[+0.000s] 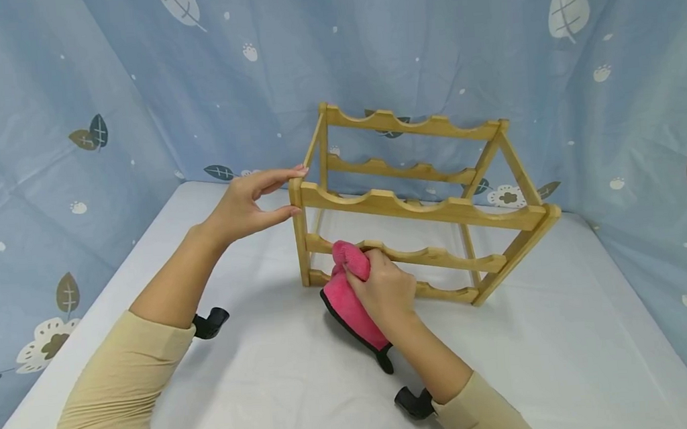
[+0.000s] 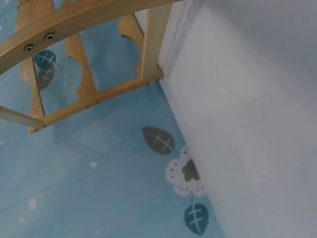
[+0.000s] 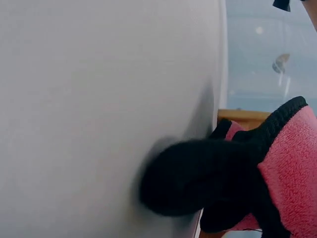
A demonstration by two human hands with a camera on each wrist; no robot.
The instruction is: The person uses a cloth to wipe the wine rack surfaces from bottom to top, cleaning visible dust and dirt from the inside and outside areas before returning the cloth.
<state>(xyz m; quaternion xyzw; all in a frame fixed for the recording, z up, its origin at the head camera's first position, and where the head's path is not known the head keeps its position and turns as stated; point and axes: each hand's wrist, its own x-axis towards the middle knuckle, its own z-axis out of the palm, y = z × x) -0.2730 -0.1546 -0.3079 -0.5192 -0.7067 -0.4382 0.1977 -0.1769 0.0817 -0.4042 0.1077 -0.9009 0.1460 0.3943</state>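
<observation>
A wooden bottle rack with scalloped rails stands on the white surface. My left hand grips its near left upper corner, thumb below and fingers over the top; in the left wrist view only the rack's side frame shows, not the hand. With my right hand I hold a bunched pink cloth with black edging against the lower front rail. The cloth's pink pile and dark trim fill the lower right of the right wrist view, where the hand itself is out of sight.
Blue curtains printed with leaves and flowers hang behind and on both sides of the white-covered table. A black wrist mount sits at the left forearm, another black mount at the right.
</observation>
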